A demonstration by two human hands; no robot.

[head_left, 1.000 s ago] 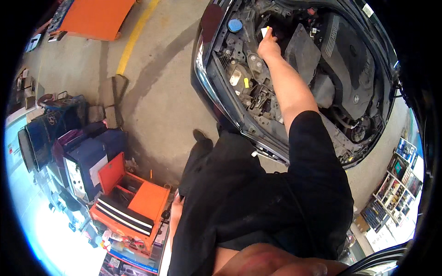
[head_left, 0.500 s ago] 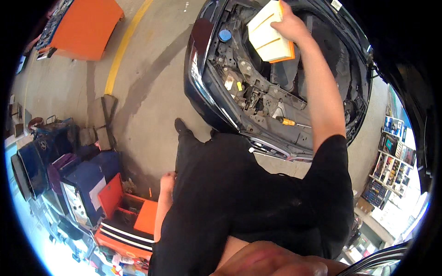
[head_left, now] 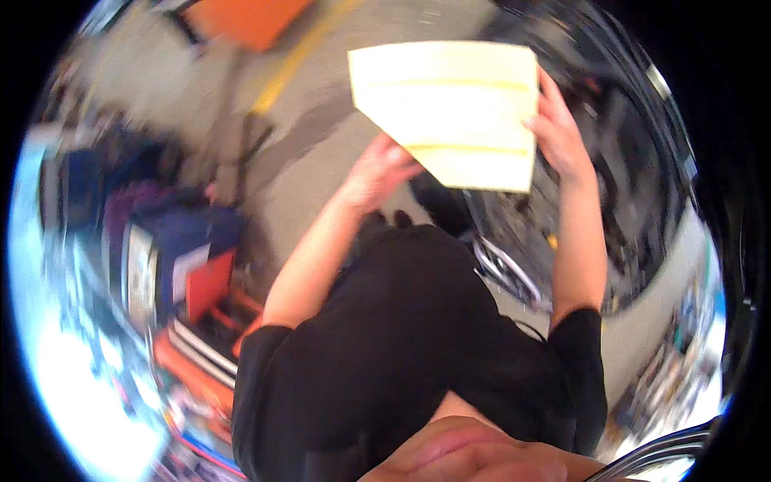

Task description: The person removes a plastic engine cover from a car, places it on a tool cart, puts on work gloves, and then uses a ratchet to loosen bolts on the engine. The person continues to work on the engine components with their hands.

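Observation:
A pale yellow pleated air filter (head_left: 458, 104) with one slanted corner is raised in front of me, its broad face turned toward me. My right hand (head_left: 560, 136) grips its right edge, the fingers partly hidden behind it. At the slanted lower-left edge is my left hand (head_left: 383, 173), blurred, with its fingers stretched toward the filter. Whether those fingertips touch the edge is unclear. Behind and right of the filter lies the open engine bay (head_left: 598, 153) of a dark car, smeared by motion.
An orange cabinet (head_left: 245, 18) stands at the far left beside a yellow floor line (head_left: 301, 60). Nearer on the left are blue boxes (head_left: 181, 233) and an open orange toolbox (head_left: 210, 283). Blurred shelves (head_left: 679, 345) line the right side.
The air filter has moved left and nearer, away from above the engine bay, and its face has turned toward me. My left hand has risen from my side to the filter's edge.

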